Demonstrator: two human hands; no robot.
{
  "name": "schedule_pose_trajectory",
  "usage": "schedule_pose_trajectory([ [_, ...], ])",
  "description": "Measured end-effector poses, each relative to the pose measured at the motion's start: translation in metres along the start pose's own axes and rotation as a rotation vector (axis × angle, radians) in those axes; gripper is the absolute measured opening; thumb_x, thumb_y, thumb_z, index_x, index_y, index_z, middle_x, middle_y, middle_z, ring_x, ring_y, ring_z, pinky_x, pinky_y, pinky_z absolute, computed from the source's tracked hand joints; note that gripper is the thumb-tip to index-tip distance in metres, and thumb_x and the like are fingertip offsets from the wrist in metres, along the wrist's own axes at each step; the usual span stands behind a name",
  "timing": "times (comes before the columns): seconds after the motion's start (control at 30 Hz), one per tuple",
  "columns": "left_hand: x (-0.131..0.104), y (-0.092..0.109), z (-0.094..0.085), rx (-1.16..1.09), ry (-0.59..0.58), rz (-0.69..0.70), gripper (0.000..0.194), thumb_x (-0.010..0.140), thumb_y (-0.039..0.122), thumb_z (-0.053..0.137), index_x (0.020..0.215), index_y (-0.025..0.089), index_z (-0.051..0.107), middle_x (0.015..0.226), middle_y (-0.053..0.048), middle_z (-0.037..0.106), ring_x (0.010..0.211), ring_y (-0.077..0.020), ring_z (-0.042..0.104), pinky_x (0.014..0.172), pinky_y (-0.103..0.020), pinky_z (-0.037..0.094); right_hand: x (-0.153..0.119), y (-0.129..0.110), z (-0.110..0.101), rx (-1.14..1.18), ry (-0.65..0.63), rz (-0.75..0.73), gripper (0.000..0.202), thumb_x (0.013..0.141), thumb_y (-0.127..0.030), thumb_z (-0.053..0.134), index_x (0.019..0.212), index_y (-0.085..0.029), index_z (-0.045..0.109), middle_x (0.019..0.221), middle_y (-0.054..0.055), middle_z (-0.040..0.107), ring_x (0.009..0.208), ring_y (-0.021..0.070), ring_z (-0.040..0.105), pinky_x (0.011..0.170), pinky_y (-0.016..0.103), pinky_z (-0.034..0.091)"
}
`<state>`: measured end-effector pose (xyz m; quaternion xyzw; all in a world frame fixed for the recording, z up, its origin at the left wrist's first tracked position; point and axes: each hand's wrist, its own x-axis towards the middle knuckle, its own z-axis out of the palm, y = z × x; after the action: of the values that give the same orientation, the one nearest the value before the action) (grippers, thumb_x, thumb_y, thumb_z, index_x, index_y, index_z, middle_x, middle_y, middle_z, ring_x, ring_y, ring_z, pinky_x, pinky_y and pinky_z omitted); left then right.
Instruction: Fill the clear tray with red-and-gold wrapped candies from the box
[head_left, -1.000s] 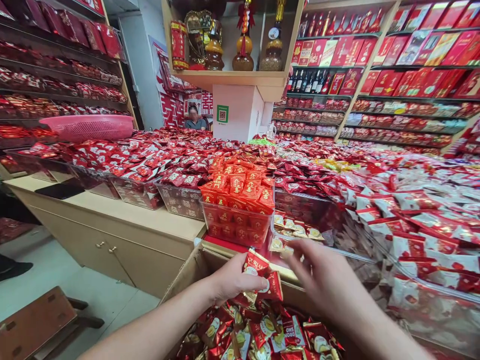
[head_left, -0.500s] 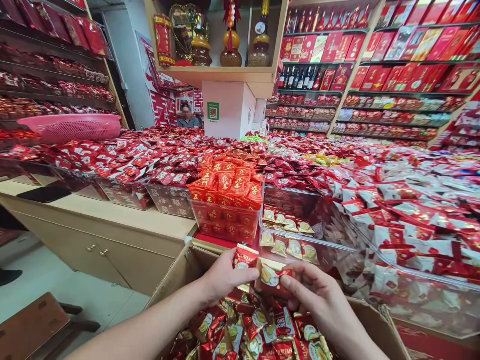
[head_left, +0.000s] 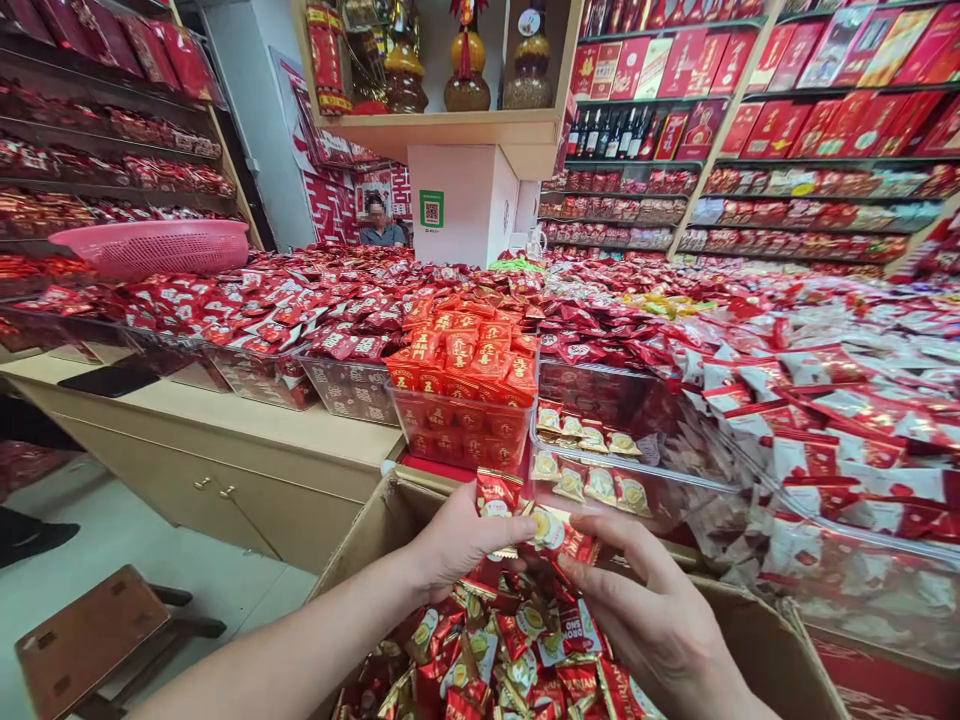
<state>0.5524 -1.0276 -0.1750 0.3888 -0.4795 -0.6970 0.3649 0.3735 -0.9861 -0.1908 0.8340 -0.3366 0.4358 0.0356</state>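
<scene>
My left hand (head_left: 454,535) is closed on a red and gold wrapped candy (head_left: 498,500), its thumb lying across the wrapper. Close to its right, my right hand (head_left: 649,590) pinches a second wrapped candy (head_left: 566,540) with a durian picture, between thumb and fingers. Both hands are over an open cardboard box (head_left: 352,540). Many loose durian candies (head_left: 517,660) in red and gold wrappers fill the box below. Just beyond the hands, a clear bin (head_left: 675,485) has durian candies lined up in rows along its front.
A clear bin of orange-red candy packets (head_left: 465,420) stands behind the box. Bins heaped with white and red packets (head_left: 825,450) spread to the right. A wooden stool (head_left: 90,635) is at lower left, a dark flat object (head_left: 109,378) on the counter. A person (head_left: 381,225) is far back.
The right hand's fingers have shifted around its candy, which is now tilted. The left hand still grips its candy. My view has tipped slightly downward and moved left.
</scene>
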Motion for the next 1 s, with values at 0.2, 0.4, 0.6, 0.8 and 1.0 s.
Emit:
schedule_pose_trajectory([
  [0.2,0.001,-0.002,-0.005,-0.041,0.060,0.069,0.031,0.058,0.024,0.070,0.082,0.012,0.056,0.071,-0.002,0.061,0.057,-0.0109,0.055,0.049,-0.021,0.046,-0.002,0.000,-0.001,0.065,-0.017,0.018,0.030,0.073,-0.004,0.048,0.094,-0.022,0.059,0.112,0.010,0.043,0.099,0.0182,0.049,0.075,0.029,0.048],
  [0.4,0.003,-0.003,-0.006,-0.025,0.123,0.171,0.026,0.062,0.023,0.067,0.083,0.012,0.057,0.078,-0.004,0.062,0.066,-0.0125,0.056,0.058,-0.025,0.049,-0.003,-0.004,0.008,0.428,0.044,0.426,0.032,0.073,-0.017,0.053,0.104,-0.022,0.046,0.116,0.012,0.041,0.104,0.0219,0.046,0.076,0.033,0.049],
  [0.6,-0.004,-0.005,-0.001,-0.035,0.004,0.088,0.030,0.065,0.028,0.063,0.089,0.013,0.054,0.079,-0.005,0.064,0.059,-0.0132,0.058,0.051,-0.024,0.047,-0.003,0.001,0.018,0.667,0.123,0.651,0.022,0.078,-0.021,0.048,0.098,-0.023,0.039,0.084,0.004,0.053,0.079,0.0136,0.056,0.067,0.028,0.051],
  [0.8,-0.002,-0.013,0.004,0.033,0.155,0.155,0.034,0.063,0.022,0.064,0.093,0.013,0.053,0.094,-0.007,0.062,0.080,-0.0164,0.058,0.074,-0.029,0.045,0.000,-0.004,0.011,-0.068,0.094,0.346,0.017,0.073,-0.025,0.054,0.089,-0.019,0.050,0.107,0.011,0.042,0.101,0.0227,0.044,0.082,0.040,0.042],
  [1.0,-0.010,-0.017,0.017,0.161,0.072,0.286,0.024,0.065,0.016,0.060,0.088,0.013,0.052,0.074,0.000,0.061,0.071,-0.0117,0.055,0.070,-0.023,0.043,0.000,-0.018,0.019,-0.164,-0.142,0.214,0.049,0.071,-0.021,0.053,0.116,-0.014,0.035,0.106,0.013,0.049,0.103,0.0252,0.043,0.083,0.043,0.042],
])
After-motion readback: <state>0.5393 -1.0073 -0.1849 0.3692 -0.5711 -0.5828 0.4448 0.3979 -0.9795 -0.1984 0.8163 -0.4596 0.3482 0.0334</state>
